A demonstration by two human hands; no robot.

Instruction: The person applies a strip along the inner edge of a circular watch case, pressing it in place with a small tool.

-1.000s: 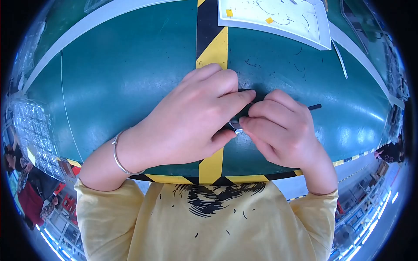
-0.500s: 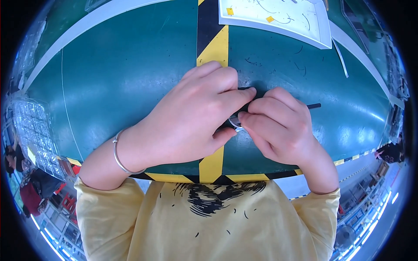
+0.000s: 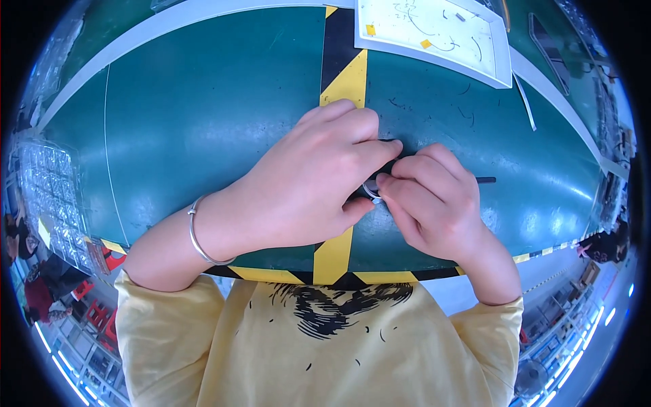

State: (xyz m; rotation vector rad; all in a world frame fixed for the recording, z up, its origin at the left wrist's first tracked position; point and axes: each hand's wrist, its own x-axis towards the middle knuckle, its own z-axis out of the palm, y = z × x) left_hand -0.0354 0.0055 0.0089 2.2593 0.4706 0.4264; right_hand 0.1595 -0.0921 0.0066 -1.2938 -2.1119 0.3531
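Observation:
Close together over the bench, both my hands are closed on one small part. My left hand [image 3: 308, 173], with a silver bangle at the wrist, grips a small dark part with a pale curved rim [image 3: 371, 190] between thumb and fingers. Most of that part is hidden. From the right, my right hand [image 3: 437, 200] pinches at the part's edge; what its fingertips hold is covered. A thin dark rod [image 3: 486, 180] sticks out past the right hand. Whether the hand holds it or it lies on the bench, I cannot tell.
The green bench mat [image 3: 203, 102] carries a yellow-black tape strip [image 3: 344, 74]. A white tray [image 3: 468, 30] with wire bits and yellow squares stands at the far right, near a thin pale strip [image 3: 525, 102]. Clear plastic blister trays [image 3: 51, 183] are at the left edge.
The whole view has shifted slightly, so the tray and tape sit lower. Both hands keep their closed grips, almost unchanged relative to each other.

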